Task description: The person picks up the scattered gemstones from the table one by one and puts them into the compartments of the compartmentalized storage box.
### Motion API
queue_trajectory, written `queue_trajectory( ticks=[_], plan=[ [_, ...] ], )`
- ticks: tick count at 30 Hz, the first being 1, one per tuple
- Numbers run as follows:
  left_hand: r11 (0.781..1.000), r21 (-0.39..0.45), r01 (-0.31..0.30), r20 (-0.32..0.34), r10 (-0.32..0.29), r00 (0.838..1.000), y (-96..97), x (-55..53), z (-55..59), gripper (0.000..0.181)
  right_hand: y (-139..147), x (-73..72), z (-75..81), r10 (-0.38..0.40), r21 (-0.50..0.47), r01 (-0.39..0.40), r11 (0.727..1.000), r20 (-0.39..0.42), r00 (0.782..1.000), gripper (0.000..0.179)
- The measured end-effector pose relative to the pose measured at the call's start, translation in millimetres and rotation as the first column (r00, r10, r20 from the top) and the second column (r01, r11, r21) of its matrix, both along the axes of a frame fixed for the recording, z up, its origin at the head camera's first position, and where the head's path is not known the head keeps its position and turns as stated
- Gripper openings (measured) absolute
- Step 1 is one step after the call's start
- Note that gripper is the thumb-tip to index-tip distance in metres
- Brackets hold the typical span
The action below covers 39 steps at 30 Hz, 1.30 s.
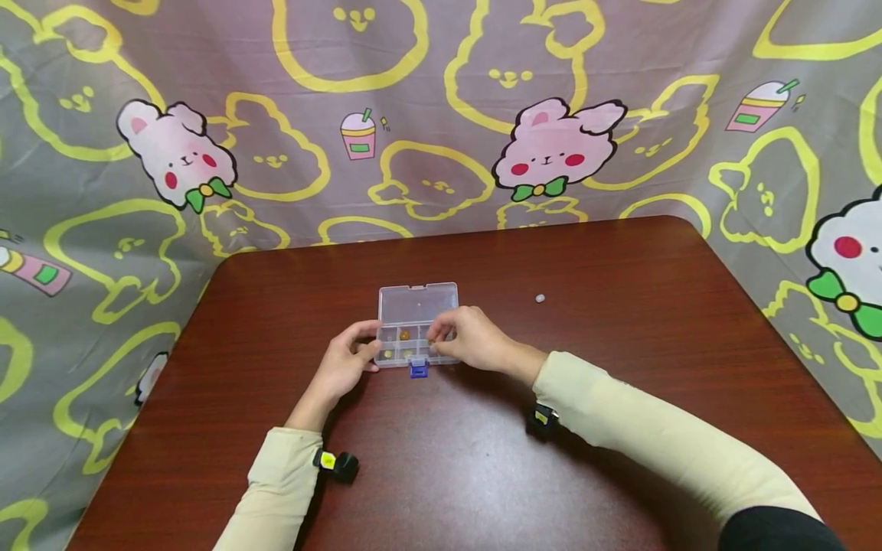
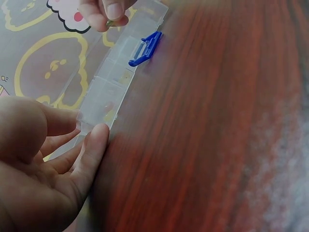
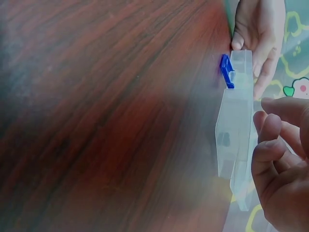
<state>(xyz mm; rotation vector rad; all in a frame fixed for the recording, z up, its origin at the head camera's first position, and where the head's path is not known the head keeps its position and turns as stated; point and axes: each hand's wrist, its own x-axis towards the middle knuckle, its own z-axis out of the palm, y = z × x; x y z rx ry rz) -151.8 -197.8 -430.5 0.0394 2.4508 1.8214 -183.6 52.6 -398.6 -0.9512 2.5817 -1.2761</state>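
Note:
A clear plastic compartment box (image 1: 417, 306) lies on the table with its lid raised at the back and a blue latch (image 1: 418, 369) at the front. My left hand (image 1: 344, 356) grips the box's left end, thumb in front and fingers behind, as the left wrist view also shows. Over the right-hand compartments, my right hand (image 1: 477, 338) pinches a small greenish bead (image 2: 110, 23) between thumb and fingertips. An orange bead (image 1: 404, 335) sits in a back compartment, and small yellowish beads (image 1: 388, 354) lie in front ones. In the right wrist view, the fingers hide the pinched bead.
One whitish bead (image 1: 540, 298) lies apart on the brown table (image 1: 606, 306), right of the box. A patterned curtain (image 1: 441, 115) hangs behind the table and along its sides.

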Motion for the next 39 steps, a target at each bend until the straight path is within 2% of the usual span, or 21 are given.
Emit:
queue_trajectory(
  ticks=[19, 39],
  plan=[
    [1.0, 0.007, 0.001, -0.001, -0.001, 1.0, 0.8, 0.4, 0.4, 0.036, -8.6, -0.2, -0.6, -0.001, 0.03, 0.002, 1.0, -0.023, 1.0, 0.01],
    [1.0, 0.001, -0.004, 0.012, 0.004, 1.0, -0.4, -1.8, -3.4, 0.037, -9.2, 1.6, 3.1, 0.01, 0.037, -0.009, 0.999, -0.006, 1.0, 0.008]
  ],
)
